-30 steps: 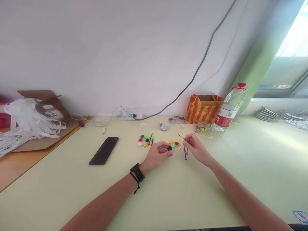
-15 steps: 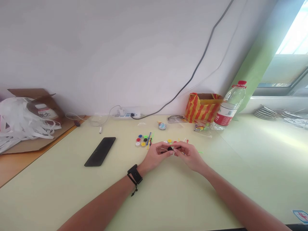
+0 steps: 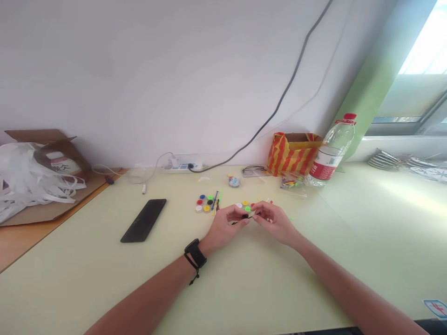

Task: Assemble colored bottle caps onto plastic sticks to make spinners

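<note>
Between finger and thumb, my left hand point(image 3: 223, 226) pinches a small black round piece point(image 3: 245, 216). A thin black stick point(image 3: 250, 217) runs from it to my right hand point(image 3: 277, 225), whose fingertips are closed on the stick's right part. Left of the hands lie several small coloured discs point(image 3: 199, 202) in clear or pale bases. Beside them are thin plastic sticks point(image 3: 215, 201), one blue. Just behind my fingers is a second group of discs point(image 3: 245, 204), partly hidden by my right hand.
A black phone-like slab point(image 3: 144, 220) lies at left, near a box of white strips point(image 3: 38, 172). Along the wall stand a power strip point(image 3: 183, 164), a small round container point(image 3: 233, 182), a striped bag point(image 3: 289, 153) and a large bottle point(image 3: 328, 156). A plastic packet point(image 3: 292, 182) lies before the bag.
My right hand has drawn slightly rightward from my left, so more of the black stick shows between them. A green disc behind my fingers now shows. The view has shifted a little.
</note>
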A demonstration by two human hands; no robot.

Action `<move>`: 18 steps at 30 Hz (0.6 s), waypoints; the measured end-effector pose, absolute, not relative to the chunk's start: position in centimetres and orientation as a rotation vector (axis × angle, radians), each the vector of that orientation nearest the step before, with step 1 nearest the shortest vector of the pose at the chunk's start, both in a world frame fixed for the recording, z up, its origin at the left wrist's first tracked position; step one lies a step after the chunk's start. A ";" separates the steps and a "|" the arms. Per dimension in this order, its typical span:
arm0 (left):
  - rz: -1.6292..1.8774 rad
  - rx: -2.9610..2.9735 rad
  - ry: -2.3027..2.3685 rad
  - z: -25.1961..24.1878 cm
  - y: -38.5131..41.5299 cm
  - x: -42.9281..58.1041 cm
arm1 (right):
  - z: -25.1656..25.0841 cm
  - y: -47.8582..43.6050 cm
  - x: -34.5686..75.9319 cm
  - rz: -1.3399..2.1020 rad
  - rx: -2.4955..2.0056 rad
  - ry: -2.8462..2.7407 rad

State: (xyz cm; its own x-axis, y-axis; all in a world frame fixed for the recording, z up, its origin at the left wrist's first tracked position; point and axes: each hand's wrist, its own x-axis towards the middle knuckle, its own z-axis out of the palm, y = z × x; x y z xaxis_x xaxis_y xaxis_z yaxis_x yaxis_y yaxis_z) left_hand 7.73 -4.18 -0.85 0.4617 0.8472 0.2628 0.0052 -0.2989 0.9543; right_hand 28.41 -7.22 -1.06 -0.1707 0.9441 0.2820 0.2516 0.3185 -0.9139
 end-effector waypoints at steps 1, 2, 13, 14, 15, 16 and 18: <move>1.002 1.674 0.748 -0.7 -4.2 7.7 | -1.0 -7.2 28.4 0.924 -1.099 -1.635; 0.999 1.678 0.748 -0.6 -4.2 7.7 | -0.8 -7.3 28.4 0.931 -1.096 -1.628; 0.899 1.375 0.564 -0.3 -4.0 7.3 | 0.3 -7.4 28.8 0.937 -1.066 -1.548; 0.916 1.361 0.573 -0.3 -3.9 7.2 | 0.2 -7.3 28.8 0.892 -1.088 -1.552; 0.932 1.355 0.590 -0.4 -3.7 7.1 | 0.1 -7.3 28.8 0.837 -1.113 -1.566; 0.943 1.353 0.612 -0.4 -3.6 7.1 | 0.0 -7.4 28.8 0.787 -1.134 -1.589; 0.945 1.352 0.653 -0.5 -3.4 7.0 | 0.0 -7.5 28.7 0.738 -1.145 -1.651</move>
